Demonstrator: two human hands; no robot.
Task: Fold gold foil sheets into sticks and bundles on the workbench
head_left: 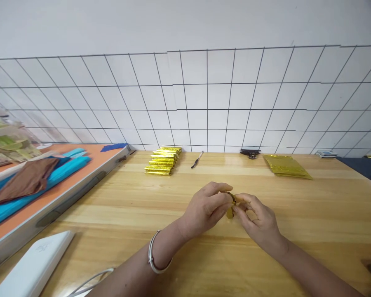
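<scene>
A small folded piece of gold foil paper (229,213) is between my two hands, just above the wooden table. My left hand (208,206) pinches it from the left, with the fingers curled over its top. From the right, my right hand (257,218) grips its edge between thumb and fingertips. Much of the piece is hidden behind the fingers, so its full shape cannot be made out. Beyond my hands, several shiny gold foil rolls or folded strips (163,161) lie in a row. Flat gold foil sheets (287,166) rest at the back right.
A pen (197,160) and a black clip (250,153) lie near the tiled wall. On the left, an orange-topped surface (77,175) carries blue and brown crepe-like material (27,181). A white device (34,264) and a cable (91,280) are at the front left.
</scene>
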